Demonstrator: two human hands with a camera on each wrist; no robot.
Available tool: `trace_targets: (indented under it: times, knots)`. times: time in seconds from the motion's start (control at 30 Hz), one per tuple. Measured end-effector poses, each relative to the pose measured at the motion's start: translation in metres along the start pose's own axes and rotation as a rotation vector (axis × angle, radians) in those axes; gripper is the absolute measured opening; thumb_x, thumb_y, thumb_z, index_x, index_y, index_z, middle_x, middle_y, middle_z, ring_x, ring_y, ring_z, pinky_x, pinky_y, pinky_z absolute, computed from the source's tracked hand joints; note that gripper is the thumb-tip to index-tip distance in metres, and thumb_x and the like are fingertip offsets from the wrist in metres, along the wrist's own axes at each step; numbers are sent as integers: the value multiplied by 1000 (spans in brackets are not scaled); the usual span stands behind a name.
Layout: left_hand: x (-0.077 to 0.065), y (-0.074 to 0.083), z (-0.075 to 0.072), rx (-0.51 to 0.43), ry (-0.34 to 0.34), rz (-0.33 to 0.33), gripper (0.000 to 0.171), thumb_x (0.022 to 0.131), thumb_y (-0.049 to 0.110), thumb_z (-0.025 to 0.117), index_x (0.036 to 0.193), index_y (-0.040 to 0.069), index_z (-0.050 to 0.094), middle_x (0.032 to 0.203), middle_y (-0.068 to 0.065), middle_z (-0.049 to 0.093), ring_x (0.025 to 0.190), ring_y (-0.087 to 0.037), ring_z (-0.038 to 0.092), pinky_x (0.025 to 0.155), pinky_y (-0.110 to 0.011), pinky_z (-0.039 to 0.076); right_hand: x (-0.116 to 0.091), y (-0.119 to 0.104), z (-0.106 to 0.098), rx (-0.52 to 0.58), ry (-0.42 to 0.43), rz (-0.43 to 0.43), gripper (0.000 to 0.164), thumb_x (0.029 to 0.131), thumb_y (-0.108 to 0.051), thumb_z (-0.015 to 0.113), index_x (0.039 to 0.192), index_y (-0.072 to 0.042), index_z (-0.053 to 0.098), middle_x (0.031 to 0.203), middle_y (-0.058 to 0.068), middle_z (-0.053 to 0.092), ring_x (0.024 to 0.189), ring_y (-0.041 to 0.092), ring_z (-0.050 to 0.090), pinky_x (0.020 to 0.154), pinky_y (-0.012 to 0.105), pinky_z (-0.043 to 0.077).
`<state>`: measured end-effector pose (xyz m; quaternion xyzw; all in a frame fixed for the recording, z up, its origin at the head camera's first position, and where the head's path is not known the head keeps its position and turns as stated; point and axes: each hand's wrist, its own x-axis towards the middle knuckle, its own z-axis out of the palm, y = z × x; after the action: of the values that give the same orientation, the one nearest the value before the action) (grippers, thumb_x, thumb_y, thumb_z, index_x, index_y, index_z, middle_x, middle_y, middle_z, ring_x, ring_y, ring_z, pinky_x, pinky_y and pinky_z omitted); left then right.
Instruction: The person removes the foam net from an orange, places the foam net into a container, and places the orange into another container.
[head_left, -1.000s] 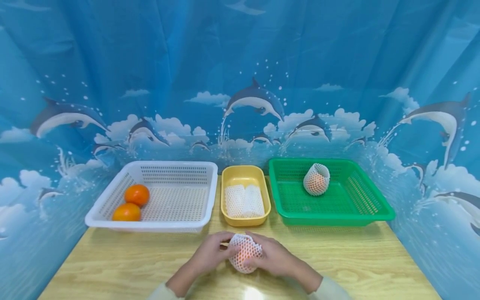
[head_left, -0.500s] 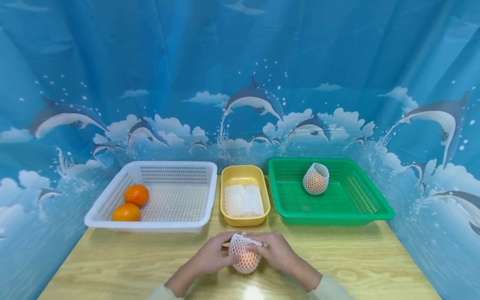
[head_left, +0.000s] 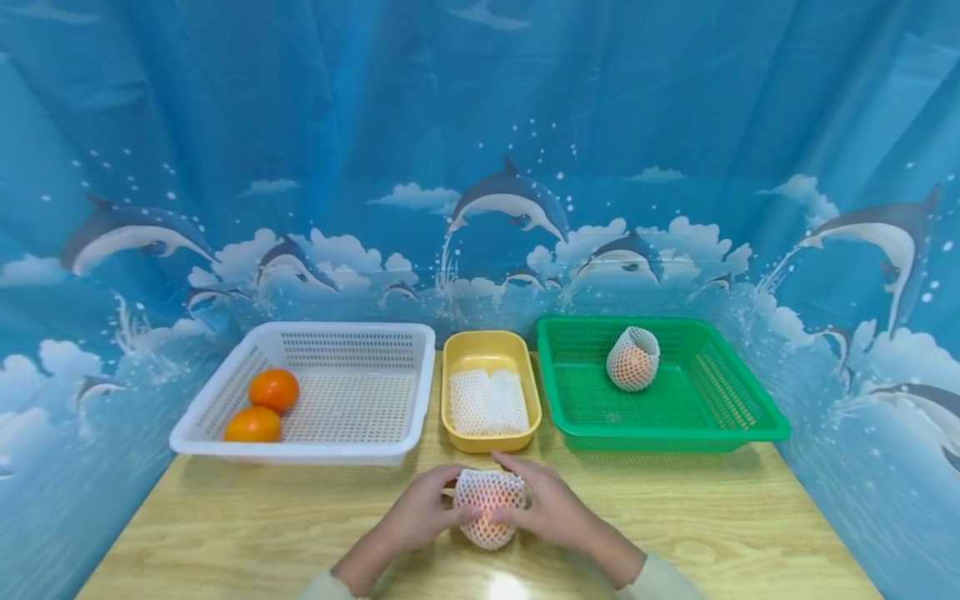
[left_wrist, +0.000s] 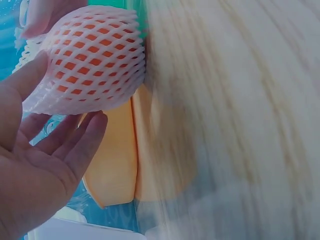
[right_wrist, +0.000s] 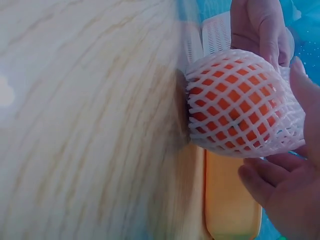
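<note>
An orange in a white foam net sleeve point(head_left: 489, 507) sits upright on the table at the front middle, the net's loose rim upward. My left hand point(head_left: 420, 510) holds its left side, with the thumb point(left_wrist: 35, 75) on the net and the other fingers curved along the far side. From the right, my right hand point(head_left: 551, 508) holds the same netted orange, thumb on its near face and index finger stretched out above the net's rim. In the right wrist view, orange skin shows through the mesh of the foam net point(right_wrist: 235, 107).
A white basket point(head_left: 360, 450) at left holds two bare oranges point(head_left: 273, 390). Behind the hands, a yellow tray point(head_left: 491, 445) contains two flat foam nets point(head_left: 470, 402). The green basket point(head_left: 667, 443) at right contains another netted orange point(head_left: 632, 360). A dolphin-print curtain point(head_left: 480, 100) hangs behind.
The right hand's fingers have shifted from pinching the net's rim to spreading around its right side. The net's rim now looks wider. The left hand stays nearly in place.
</note>
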<state>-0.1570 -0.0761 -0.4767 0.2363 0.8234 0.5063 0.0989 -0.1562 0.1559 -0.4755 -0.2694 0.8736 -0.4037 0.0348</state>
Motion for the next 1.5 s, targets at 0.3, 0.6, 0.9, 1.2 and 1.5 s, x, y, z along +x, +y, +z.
trace_targets:
  times: [0.3, 0.6, 0.9, 1.2, 1.5]
  knots:
    - [0, 0, -1, 77, 96, 50, 22, 86, 23, 73, 105, 13, 73, 103, -2, 71, 92, -13, 65, 78, -22, 55, -3, 1, 4, 32, -87, -6, 83, 83, -51, 71, 145, -6, 42, 145, 12, 47, 129, 34, 47, 105, 55, 40]
    - [1, 3, -2, 7, 54, 4, 45, 88, 32, 71, 120, 1, 64, 115, -15, 67, 102, -27, 66, 82, -24, 56, -3, 0, 4, 20, -33, -45, 70, 88, -48, 65, 139, -3, 50, 139, 11, 54, 121, 29, 57, 102, 47, 45]
    - [3, 6, 2, 16, 22, 27, 64, 85, 39, 72, 132, -1, 54, 127, -19, 61, 108, -30, 64, 88, -28, 55, 1, -2, 5, 21, 102, -123, 45, 90, -40, 65, 120, -7, 68, 121, 4, 66, 110, 22, 64, 96, 40, 50]
    - [3, 2, 6, 15, 7, 45, 67, 83, 38, 74, 133, 0, 54, 129, -18, 60, 109, -30, 64, 89, -29, 54, 3, -2, 7, 40, 204, -156, 28, 86, -30, 72, 105, -10, 74, 108, 2, 72, 98, 18, 70, 88, 33, 54]
    - [3, 0, 6, 23, 16, 45, 53, 84, 37, 74, 124, 5, 62, 120, -9, 66, 107, -23, 64, 88, -25, 53, 3, -5, 6, 87, 194, -89, 39, 85, -36, 72, 111, -7, 72, 109, 4, 72, 99, 19, 69, 88, 33, 55]
